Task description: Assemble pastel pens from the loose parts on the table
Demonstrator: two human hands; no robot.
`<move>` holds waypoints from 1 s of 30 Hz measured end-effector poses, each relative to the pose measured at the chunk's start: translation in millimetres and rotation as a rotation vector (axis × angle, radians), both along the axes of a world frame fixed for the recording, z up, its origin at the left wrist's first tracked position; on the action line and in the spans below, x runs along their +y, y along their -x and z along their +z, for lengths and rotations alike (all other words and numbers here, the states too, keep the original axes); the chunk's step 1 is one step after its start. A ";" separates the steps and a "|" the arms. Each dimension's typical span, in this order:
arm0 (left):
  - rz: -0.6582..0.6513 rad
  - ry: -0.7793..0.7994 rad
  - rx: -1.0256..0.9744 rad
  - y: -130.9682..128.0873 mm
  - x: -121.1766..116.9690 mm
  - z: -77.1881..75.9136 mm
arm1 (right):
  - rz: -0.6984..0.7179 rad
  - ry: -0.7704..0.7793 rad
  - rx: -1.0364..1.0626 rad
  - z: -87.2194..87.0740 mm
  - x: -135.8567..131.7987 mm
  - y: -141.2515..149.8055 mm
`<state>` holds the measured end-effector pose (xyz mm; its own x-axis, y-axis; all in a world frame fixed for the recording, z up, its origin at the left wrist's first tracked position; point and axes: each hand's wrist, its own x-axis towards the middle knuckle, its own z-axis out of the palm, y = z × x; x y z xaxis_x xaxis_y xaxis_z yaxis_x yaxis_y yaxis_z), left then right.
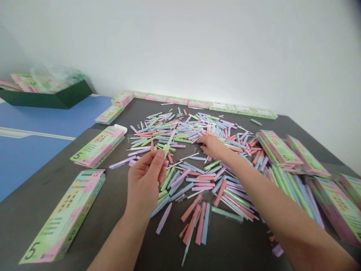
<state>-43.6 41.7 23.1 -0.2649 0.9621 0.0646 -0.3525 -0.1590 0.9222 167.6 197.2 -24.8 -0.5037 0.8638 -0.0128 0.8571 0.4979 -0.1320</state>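
Observation:
My left hand [148,177] is closed around a light green pen part [169,143] with a pale, translucent upper end, tilted up and to the right. My right hand [211,146] reaches over the middle of a wide pile of pastel pen parts [175,184]. Its fingers are bent together at the pile, and what they pinch, if anything, is too small to make out. Green, blue, purple and coral barrels and caps lie mixed with thin white refills [191,156] around both hands.
Printed pastel boxes [63,214] lie along the dark table's [113,210] left side. More boxes [282,148] are stacked at the right, beside a row of sorted pens [293,188]. Boxes [177,100] line the back by the wall. A dark green tray [42,98] stands on a blue surface [67,116].

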 end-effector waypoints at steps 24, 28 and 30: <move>-0.017 0.020 0.014 1.5 -0.5 -1.0 | -0.010 0.048 0.078 -7.4 13.8 -3.7; -0.022 0.015 0.001 1.1 -0.7 -0.8 | 0.017 0.020 0.086 -7.8 13.0 2.4; -0.025 0.010 0.001 1.1 -0.8 -0.9 | 0.036 0.011 0.092 -8.0 13.2 7.6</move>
